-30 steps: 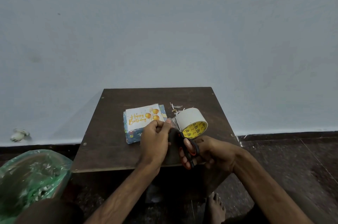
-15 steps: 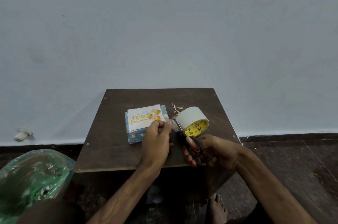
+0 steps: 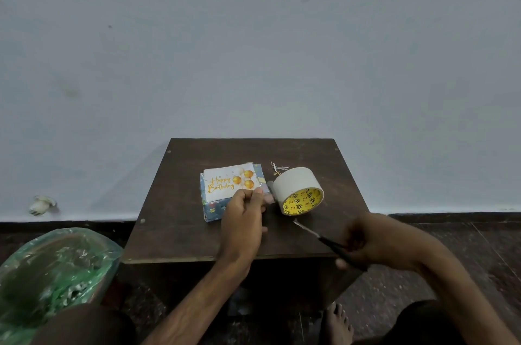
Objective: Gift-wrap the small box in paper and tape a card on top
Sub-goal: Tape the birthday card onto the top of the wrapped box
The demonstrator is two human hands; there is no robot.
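Observation:
A small box (image 3: 212, 210) wrapped in blue patterned paper sits on the dark wooden table (image 3: 180, 234). A white "Happy Birthday" card (image 3: 225, 184) with gold balloons lies on top of it. My left hand (image 3: 244, 222) pinches a clear piece of tape (image 3: 267, 193) at the card's right edge. A roll of tape (image 3: 298, 192) with a yellow core lies on its side just right of the box. My right hand (image 3: 369, 243), blurred, grips the black scissors (image 3: 324, 239) over the table's front right, blades pointing at the roll.
Small paper scraps (image 3: 277, 168) lie behind the tape roll. A green plastic bag (image 3: 50, 271) sits on the floor at lower left. A pale wall rises right behind the table. My bare foot (image 3: 337, 325) shows below the table's front edge.
My right hand has pulled the scissors away from the tape, back and to the right. My left hand has carried the cut tape piece toward the card's right edge.

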